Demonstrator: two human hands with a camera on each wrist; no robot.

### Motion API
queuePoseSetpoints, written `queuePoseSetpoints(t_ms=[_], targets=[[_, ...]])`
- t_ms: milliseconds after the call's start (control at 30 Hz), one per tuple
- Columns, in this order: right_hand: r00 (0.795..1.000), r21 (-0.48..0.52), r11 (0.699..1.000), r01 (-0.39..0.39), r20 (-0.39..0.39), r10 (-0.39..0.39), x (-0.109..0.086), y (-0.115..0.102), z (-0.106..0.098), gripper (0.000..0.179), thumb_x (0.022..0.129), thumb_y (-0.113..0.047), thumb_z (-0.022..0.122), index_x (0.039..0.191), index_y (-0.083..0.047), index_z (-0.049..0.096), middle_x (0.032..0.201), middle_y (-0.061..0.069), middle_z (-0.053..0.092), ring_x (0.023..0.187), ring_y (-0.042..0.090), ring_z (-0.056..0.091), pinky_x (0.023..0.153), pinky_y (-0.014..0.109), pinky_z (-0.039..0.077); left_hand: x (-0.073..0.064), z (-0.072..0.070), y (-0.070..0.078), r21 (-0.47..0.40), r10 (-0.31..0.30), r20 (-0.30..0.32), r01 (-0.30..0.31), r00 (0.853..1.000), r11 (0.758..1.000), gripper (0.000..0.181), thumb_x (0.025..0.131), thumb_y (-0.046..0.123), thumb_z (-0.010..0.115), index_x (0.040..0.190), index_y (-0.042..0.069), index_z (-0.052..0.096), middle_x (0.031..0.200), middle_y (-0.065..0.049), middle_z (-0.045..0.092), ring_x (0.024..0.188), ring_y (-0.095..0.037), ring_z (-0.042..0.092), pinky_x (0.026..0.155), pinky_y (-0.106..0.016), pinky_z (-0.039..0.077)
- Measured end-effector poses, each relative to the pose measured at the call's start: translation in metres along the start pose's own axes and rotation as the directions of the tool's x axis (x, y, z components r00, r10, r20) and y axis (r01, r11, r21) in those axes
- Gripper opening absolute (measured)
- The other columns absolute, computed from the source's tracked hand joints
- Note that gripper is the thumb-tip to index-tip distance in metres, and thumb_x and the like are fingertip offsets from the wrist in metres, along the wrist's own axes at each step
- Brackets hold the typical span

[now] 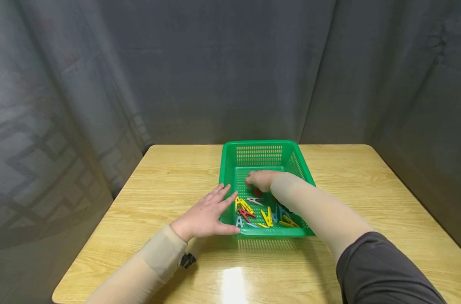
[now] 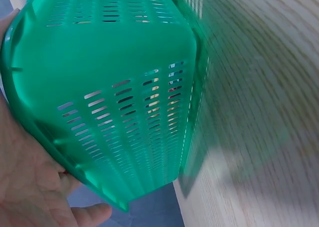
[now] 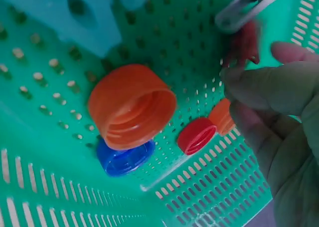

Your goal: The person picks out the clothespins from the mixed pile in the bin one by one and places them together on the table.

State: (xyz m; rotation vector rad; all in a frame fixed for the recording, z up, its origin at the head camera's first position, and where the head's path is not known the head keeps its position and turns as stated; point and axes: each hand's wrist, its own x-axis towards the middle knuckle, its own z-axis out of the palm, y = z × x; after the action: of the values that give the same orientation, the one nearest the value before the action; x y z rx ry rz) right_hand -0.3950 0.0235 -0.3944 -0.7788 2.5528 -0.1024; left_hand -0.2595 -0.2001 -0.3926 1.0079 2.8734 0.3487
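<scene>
My left hand [image 1: 207,215] lies with spread, straight fingers along the left rim of a green plastic basket [image 1: 277,232], thumb at its near corner. In the left wrist view, the palm is against the rim of the basket [image 2: 99,47]. Inside the basket, my right hand [image 1: 263,180] reaches down, pinching a red clothespin [image 3: 244,43], blurred and partly hidden by the fingers. Near these fingertips lies a grey clothespin [image 3: 251,8]. Yellow clothespins [image 1: 246,206], a red clothespin [image 1: 246,215] and blue clothespins [image 1: 275,214] are scattered at the near end.
Bottle caps lie in the basket too: an orange cap [image 3: 130,107], a blue cap [image 3: 124,158], a red cap [image 3: 196,136] and another orange cap [image 3: 222,117]. The basket stands on a wooden table [image 1: 169,177], with grey curtains [image 1: 215,76] behind and beside it.
</scene>
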Motion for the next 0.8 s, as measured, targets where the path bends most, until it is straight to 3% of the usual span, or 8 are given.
queuePoseSetpoints(t_ms=[67, 133, 200, 400, 567, 800], targets=[[1.0, -0.036, 0.999, 0.012, 0.006, -0.012, 0.001, 0.0, 0.002, 0.014, 0.095, -0.008, 0.056, 0.096, -0.019, 0.064, 0.112, 0.002, 0.059, 0.094, 0.019, 0.053, 0.081, 0.035, 0.046, 0.0, 0.0, 0.0, 0.002, 0.002, -0.004, -0.002, 1.0, 1.0, 0.103, 0.079, 0.08, 0.045, 0.155, 0.015, 0.02, 0.161, -0.006, 0.002, 0.147, -0.026, 0.0, 0.115, -0.045, 0.014], [0.995, -0.165, 0.981, 0.099, 0.01, -0.099, 0.002, 0.0, 0.002, 0.022, 0.088, 0.003, 0.063, 0.091, -0.018, 0.067, 0.096, 0.0, 0.059, 0.084, 0.017, 0.054, 0.077, 0.033, 0.049, 0.0, 0.0, 0.0, 0.008, 0.003, -0.008, -0.003, 1.0, 1.0, 0.103, 0.079, 0.08, 0.046, 0.155, 0.015, 0.02, 0.161, -0.006, 0.002, 0.147, -0.027, 0.001, 0.115, -0.045, 0.014], [0.99, -0.207, 0.969, 0.138, 0.02, -0.137, 0.002, -0.001, 0.002, 0.02, 0.084, 0.004, 0.07, 0.088, -0.016, 0.068, 0.09, -0.002, 0.06, 0.079, 0.014, 0.054, 0.074, 0.031, 0.05, -0.001, -0.001, 0.0, 0.012, 0.005, -0.009, -0.004, 1.0, 1.0, 0.103, 0.079, 0.079, 0.046, 0.155, 0.015, 0.019, 0.161, -0.007, 0.003, 0.147, -0.027, 0.001, 0.115, -0.045, 0.015], [0.991, -0.186, 0.974, 0.132, 0.011, -0.132, -0.007, -0.001, -0.008, 0.007, 0.083, -0.008, 0.074, 0.086, -0.013, 0.069, 0.08, -0.003, 0.062, 0.071, 0.013, 0.052, 0.068, 0.029, 0.048, -0.001, -0.003, -0.001, 0.008, 0.008, -0.006, -0.008, 1.0, 1.0, 0.102, 0.08, 0.078, 0.048, 0.155, 0.015, 0.02, 0.161, -0.01, 0.006, 0.147, -0.028, 0.002, 0.115, -0.046, 0.015], [0.986, -0.18, 0.974, 0.135, -0.069, -0.15, -0.018, 0.001, -0.02, 0.006, 0.086, -0.015, 0.073, 0.082, -0.013, 0.068, 0.077, -0.003, 0.059, 0.067, 0.014, 0.047, 0.063, 0.029, 0.043, -0.002, -0.004, -0.001, 0.009, -0.004, 0.004, 0.004, 1.0, 1.0, 0.101, 0.079, 0.078, 0.048, 0.155, 0.017, 0.02, 0.161, -0.005, 0.003, 0.147, -0.026, 0.0, 0.115, -0.047, 0.014], [0.975, -0.097, 0.986, 0.134, -0.163, -0.148, -0.038, 0.009, -0.04, 0.008, 0.087, -0.018, 0.071, 0.088, -0.011, 0.073, 0.082, -0.001, 0.064, 0.068, 0.014, 0.052, 0.065, 0.03, 0.047, -0.004, -0.004, -0.002, 0.005, -0.014, 0.001, 0.014, 1.0, 1.0, 0.101, 0.079, 0.078, 0.048, 0.155, 0.016, 0.02, 0.161, -0.006, 0.003, 0.147, -0.027, 0.001, 0.115, -0.045, 0.013]])
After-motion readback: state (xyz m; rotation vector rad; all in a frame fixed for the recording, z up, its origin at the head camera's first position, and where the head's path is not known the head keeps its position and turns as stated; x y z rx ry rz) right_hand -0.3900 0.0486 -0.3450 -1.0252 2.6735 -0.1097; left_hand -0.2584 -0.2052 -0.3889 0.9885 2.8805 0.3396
